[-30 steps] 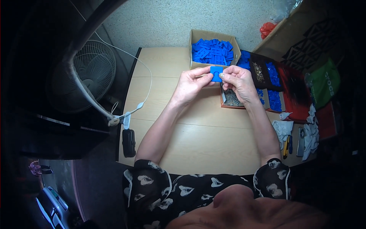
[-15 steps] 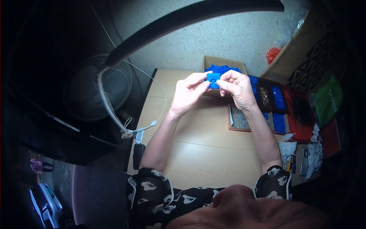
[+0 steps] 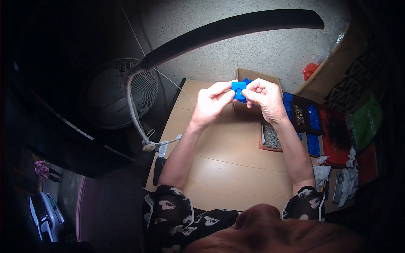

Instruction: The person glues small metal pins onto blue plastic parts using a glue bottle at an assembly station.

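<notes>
Between my two hands, above the far part of the table, is a small square blue plastic part [image 3: 238, 86] with a rounded slot in its lower half. My left hand [image 3: 212, 103] pinches its left edge between thumb and fingers. From the other side, my right hand [image 3: 268, 101] grips it with thumb and forefinger, the thumb close to the slot. Just behind the hands stands a cardboard box [image 3: 263, 75] with blue pieces in it, partly hidden by them. An open tray of small metal parts [image 3: 271, 137] lies beside my right forearm.
A lamp with a long dark head [image 3: 236, 26] arches over the table [image 3: 228, 177]. Trays of blue parts [image 3: 313, 144] and a red tray [image 3: 337, 139] line the right side, near a green bag [image 3: 366, 118] and crumpled white gloves [image 3: 348, 181]. A fan [image 3: 135, 90] stands left.
The whole view has shifted, so the table and lamp sit slightly lower and further right. Both hands keep their hold on the blue part, which looks nearly unchanged.
</notes>
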Available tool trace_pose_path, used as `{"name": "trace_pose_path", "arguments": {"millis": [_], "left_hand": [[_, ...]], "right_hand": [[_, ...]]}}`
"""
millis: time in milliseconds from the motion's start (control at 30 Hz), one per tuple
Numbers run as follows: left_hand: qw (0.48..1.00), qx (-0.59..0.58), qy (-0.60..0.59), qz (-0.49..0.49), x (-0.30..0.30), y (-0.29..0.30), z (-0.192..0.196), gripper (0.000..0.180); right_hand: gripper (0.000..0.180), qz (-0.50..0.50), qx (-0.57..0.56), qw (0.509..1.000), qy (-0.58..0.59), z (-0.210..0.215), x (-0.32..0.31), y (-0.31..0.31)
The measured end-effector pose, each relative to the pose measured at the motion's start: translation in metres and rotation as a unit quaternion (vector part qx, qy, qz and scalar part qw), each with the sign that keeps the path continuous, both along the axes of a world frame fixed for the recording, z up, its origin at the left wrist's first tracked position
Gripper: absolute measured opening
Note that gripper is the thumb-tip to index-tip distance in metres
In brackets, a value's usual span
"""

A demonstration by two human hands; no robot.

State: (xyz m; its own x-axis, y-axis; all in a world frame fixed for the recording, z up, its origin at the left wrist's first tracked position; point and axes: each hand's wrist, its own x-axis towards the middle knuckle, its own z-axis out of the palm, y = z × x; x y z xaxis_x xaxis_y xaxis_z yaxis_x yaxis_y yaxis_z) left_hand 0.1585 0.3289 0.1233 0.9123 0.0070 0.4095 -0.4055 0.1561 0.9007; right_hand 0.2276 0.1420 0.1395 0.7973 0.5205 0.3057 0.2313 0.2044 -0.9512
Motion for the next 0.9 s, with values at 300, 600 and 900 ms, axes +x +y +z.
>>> {"name": "trace_pose_path", "arguments": {"millis": [300, 600, 900], "left_hand": [[0.991, -0.065, 0.108, -0.038, 0.007, -0.006, -0.002, 0.036], [0.987, -0.071, 0.138, -0.027, 0.011, -0.014, -0.006, 0.035], [0.986, -0.06, 0.151, -0.025, 0.011, -0.019, -0.011, 0.039]], "right_hand": [[0.01, 0.002, 0.003, 0.991, 0.133, -0.005, 0.005, -0.008], [0.01, 0.0, -0.002, 0.986, 0.165, -0.011, 0.009, -0.015], [0.011, 0.001, 0.005, 0.985, 0.173, -0.019, 0.008, -0.02]]}}
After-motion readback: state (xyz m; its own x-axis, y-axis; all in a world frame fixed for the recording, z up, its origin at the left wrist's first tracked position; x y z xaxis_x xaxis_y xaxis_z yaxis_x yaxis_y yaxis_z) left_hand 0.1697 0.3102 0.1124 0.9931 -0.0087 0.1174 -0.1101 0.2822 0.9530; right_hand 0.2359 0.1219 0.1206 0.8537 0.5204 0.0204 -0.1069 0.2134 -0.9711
